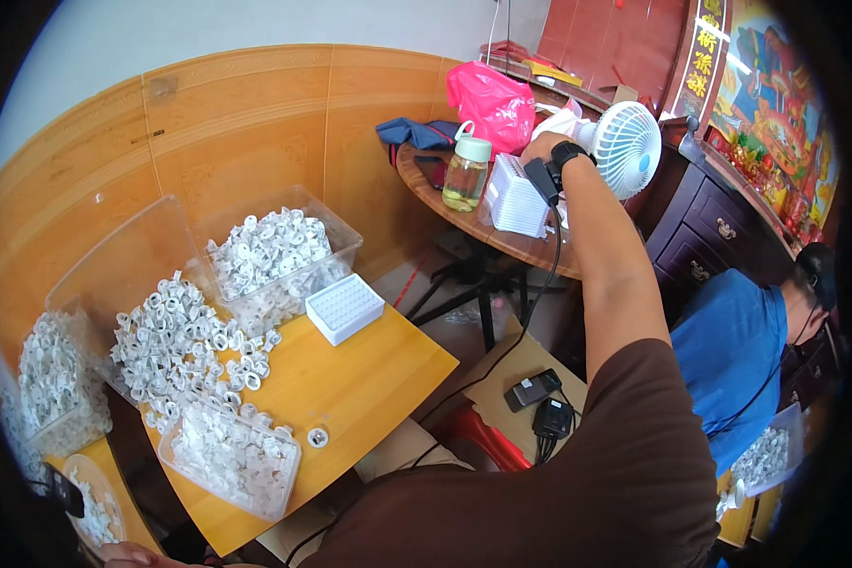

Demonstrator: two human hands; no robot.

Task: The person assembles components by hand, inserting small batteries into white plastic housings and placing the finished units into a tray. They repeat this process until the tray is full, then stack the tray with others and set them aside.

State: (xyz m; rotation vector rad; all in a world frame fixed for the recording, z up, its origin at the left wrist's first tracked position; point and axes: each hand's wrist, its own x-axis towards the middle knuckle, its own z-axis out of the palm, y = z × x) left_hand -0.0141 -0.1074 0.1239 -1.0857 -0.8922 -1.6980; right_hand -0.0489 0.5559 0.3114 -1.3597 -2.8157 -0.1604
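A person's right hand stretches to the small white fan on the round worktop, grip hidden, fan adjustment apparently underway; next, steady handling beside the jar; left hand barely visible.

Scene is evenly lit by soft daylight; shadows are faint. Mild glare is seen on the clear plastic bins. Straight edges are bent by fisheye distortion; corners are blacked out, rim detail is softened.
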